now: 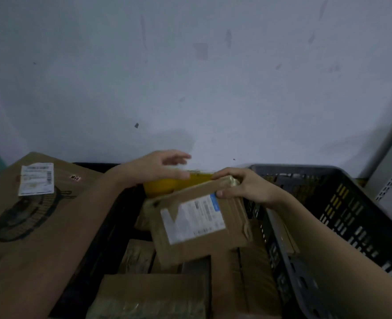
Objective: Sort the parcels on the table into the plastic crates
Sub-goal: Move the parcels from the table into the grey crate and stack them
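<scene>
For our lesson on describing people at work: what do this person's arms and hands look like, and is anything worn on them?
Both forearms are bare right up to the frame's lower edge: no sleeves show. The left hand and right hand wear no gloves. No watch, ring or wristband is visible, though the picture is dim and slightly blurred, so small items could go unseen.
</scene>
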### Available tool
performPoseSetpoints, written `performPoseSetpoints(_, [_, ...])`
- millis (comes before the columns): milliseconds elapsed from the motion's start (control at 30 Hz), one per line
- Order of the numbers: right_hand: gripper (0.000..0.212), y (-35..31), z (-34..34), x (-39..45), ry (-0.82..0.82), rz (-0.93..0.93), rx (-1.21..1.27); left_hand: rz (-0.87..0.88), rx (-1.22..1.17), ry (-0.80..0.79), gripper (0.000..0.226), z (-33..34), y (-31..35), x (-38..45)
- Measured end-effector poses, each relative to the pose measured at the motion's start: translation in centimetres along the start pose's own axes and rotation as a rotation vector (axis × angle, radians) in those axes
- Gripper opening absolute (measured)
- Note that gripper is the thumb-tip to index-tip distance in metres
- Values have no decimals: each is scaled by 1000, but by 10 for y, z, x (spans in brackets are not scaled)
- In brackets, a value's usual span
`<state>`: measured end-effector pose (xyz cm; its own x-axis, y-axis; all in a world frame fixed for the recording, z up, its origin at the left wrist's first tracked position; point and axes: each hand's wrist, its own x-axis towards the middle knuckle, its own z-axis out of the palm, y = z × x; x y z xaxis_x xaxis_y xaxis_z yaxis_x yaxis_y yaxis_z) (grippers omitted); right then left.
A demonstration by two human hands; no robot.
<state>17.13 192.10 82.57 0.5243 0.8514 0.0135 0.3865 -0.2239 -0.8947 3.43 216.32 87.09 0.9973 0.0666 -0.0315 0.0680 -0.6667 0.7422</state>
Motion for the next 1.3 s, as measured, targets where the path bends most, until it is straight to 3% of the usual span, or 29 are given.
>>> performPoseSetpoints(67, [35, -8, 1, 3, -66, 9, 3, -115, 64, -286, 86, 8, 4, 5])
performPoseSetpoints(167, [36, -14, 2, 5, -73, -23, 98, -164, -37, -403, 95, 23, -6, 13])
performPoseSetpoints(267, [35, -15, 0, 7, -3, -27, 134, -167, -202, -286, 79, 28, -17, 14])
performPoseSetpoints(400, [41, -10, 0, 16, 140, -9, 63, -139, -286, -38, 39, 22, -26, 20])
performPoseSetpoints(500, [56, -5, 2, 22, 291, 49, 43, -153, -430, 198, 51, 13, -39, 23])
performPoseSetpoints(600, [63, -2, 15, 23, 380, 124, 190, -189, -659, 392, 54, 9, -50, 24])
performPoseSetpoints(700, [77, 1, 39, 25, 266, 171, 334, -218, -820, 422, 76, 15, -52, 25])
performPoseSetpoints(833, [64, 1, 69, 25, 220, 198, 481, -246, -910, 534, 51, 24, -50, 26])
performPoseSetpoints(900, [58, 8, 73, 24, 298, 197, 515, -234, -866, 486, 56, 29, -51, 23])
performPoseSetpoints(1033, [47, 18, 72, 16, 468, 232, 555, -241, -743, 227, 95, 40, -57, 10])
performPoseSetpoints(1100, [46, 20, 72, 10, 516, 256, 522, -223, -784, 170, 88, 52, -59, 7])
performPoseSetpoints(1300, [48, 25, 66, -7, 406, 318, 458, -218, -858, 344, 76, 85, -63, 5])
